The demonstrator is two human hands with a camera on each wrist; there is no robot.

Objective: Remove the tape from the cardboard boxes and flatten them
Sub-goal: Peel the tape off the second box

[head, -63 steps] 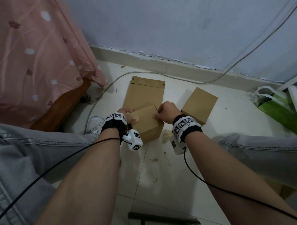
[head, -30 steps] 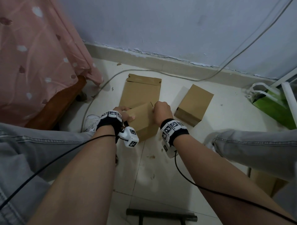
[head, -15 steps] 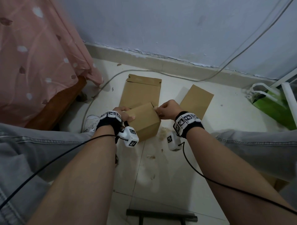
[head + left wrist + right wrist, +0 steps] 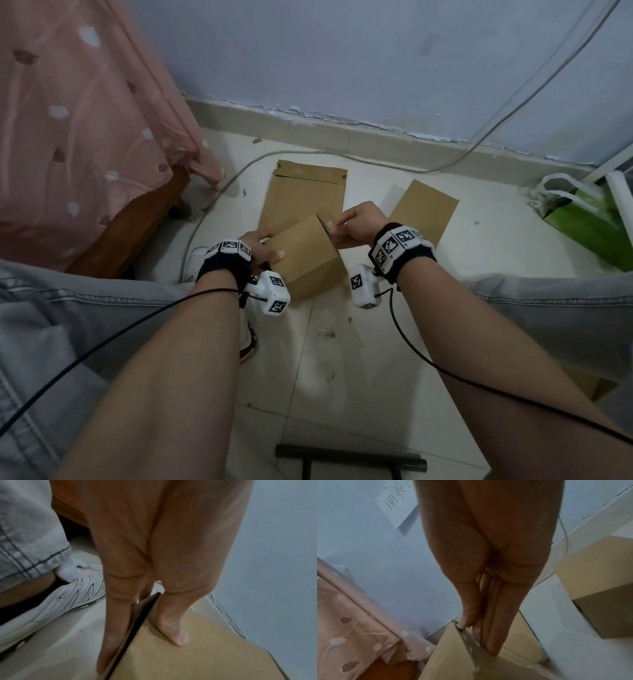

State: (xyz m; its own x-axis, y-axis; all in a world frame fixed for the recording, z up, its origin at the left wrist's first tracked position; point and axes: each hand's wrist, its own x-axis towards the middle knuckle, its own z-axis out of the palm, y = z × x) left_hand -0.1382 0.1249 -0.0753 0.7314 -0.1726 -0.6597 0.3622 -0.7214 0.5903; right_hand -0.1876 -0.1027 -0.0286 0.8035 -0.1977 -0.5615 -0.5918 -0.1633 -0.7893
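Two hands on one light cardboard box (image 4: 305, 255) above the floor: left hand (image 4: 257, 247) clamps its edge, right hand (image 4: 356, 224) pinches clear tape (image 4: 467, 635), thin and stretchy, so I'd grab near the corner.

Far side of held box (image 4: 306, 257) hidden from head cam; left hand (image 4: 259, 245) fingers tucked behind its left end, only thumb seen on top. In left wrist view, fingertips (image 4: 109, 654) lost below box edge, frame blurred. Clear tape (image 4: 467, 635) barely made out in right wrist view, smeared and glassy; where it ends can't be told. Right hand (image 4: 358, 224) pinch point too small in head view to read. Second box (image 4: 423, 210) partly covered by right hand and wrist band. Green bag (image 4: 592, 222) cut off at right edge. Dark bar (image 4: 349, 457) cut off at bottom edge.
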